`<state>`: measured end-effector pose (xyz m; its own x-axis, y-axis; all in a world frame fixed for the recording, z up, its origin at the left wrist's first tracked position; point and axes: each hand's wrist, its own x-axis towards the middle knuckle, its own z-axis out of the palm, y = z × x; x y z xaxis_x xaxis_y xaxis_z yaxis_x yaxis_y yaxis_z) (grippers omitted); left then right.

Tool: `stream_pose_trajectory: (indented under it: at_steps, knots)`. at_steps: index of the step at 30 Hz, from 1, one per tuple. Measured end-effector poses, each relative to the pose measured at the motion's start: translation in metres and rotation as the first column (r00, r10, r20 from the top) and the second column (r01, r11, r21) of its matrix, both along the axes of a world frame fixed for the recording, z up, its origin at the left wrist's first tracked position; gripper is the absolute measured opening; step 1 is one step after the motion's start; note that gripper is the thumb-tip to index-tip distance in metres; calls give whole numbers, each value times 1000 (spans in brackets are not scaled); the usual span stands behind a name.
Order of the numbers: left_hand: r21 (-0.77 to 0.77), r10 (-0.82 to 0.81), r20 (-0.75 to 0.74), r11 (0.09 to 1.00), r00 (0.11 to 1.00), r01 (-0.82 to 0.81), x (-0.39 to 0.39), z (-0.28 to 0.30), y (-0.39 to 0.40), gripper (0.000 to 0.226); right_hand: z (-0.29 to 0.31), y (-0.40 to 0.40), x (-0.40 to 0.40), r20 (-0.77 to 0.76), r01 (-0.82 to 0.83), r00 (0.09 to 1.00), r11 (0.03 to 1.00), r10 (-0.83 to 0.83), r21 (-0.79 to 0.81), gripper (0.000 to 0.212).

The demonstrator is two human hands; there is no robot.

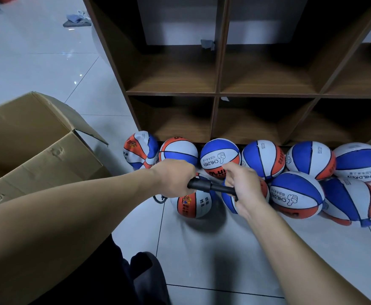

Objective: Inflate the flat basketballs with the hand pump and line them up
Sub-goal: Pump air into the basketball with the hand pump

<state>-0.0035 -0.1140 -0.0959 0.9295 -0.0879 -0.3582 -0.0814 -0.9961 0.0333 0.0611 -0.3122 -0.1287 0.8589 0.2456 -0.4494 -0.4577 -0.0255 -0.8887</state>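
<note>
A black hand pump (204,185) lies level between my hands above the floor. My left hand (173,177) grips its thick barrel. My right hand (241,183) grips the thin rod end, its handle hidden in my fist. A thin black hose (159,199) loops down from the barrel toward a red, white and blue basketball (194,203) on the tiles right below. Several more such basketballs (221,156) lie in two rough rows against the foot of the shelf; the far-left ball (139,149) looks dented.
A dark wooden cubby shelf (217,93) stands behind the balls. An open cardboard box (32,139) sits on the floor at my left. Glossy white tiles (224,249) stretch in front of me; my dark-trousered knee (145,271) is low in view.
</note>
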Motion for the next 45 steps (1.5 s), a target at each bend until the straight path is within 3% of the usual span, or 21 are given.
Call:
stream_pose_trajectory:
  at_steps: [9,15,25,30,40,45]
  knots:
    - [-6,-53,-10,999,999,53,-2,-6,-17,39,-7,16,-21,-20,6,1000,1000,-7,-26,44]
    - [-15,-57,-39,998,998,56,-2,-12,-17,40,-9,20,-28,103,-44,993,998,49,-55,30]
    - [-59,23,-100,998,995,-29,5,-5,2,34,-6,-8,-1,160,-141,975,986,154,-89,43]
    - [-23,117,-84,993,990,-119,6,-7,28,28,-3,-39,24,155,-61,985,994,75,-95,43]
    - [-44,91,-60,995,994,-94,-3,-16,15,37,5,-17,9,325,-92,927,954,187,-286,36]
    - [-12,45,-52,999,998,-46,-5,-11,8,34,1,1,-9,352,-83,919,961,176,-264,39]
